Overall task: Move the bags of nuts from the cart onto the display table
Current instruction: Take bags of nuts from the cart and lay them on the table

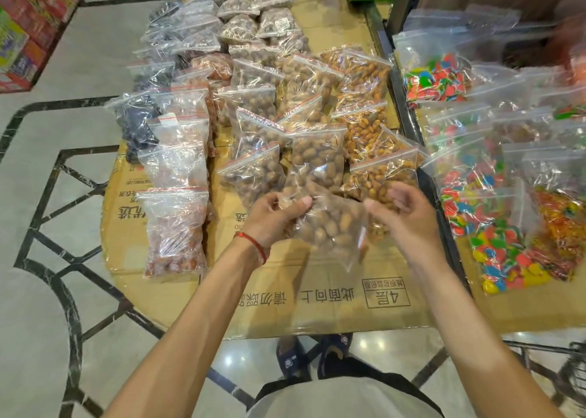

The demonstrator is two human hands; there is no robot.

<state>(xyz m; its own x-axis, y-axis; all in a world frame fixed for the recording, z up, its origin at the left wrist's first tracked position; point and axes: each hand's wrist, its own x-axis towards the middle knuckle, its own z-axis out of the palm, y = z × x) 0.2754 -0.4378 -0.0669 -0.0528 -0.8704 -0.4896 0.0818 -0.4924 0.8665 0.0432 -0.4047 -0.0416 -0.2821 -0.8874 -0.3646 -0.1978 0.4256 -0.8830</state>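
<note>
My left hand [274, 219] grips the top left corner of a clear zip bag of brown nuts [333, 227], holding it just above the cardboard-covered display table [317, 306]. Right beside the bag's right edge is my right hand [402, 214], fingers loosely curled; whether it touches the plastic is unclear. Several rows of similar nut bags [253, 170] lie flat on the cardboard beyond my hands. Only a dark metal corner of the cart [574, 363] shows at the lower right.
A second table at the right holds bags of coloured candy [501, 256]. A blurred hand of another person [570, 37] is at the upper right. Red boxes [28, 21] stand at the far left. Tiled floor [47, 195] lies to the left, my shoes [314, 354] below.
</note>
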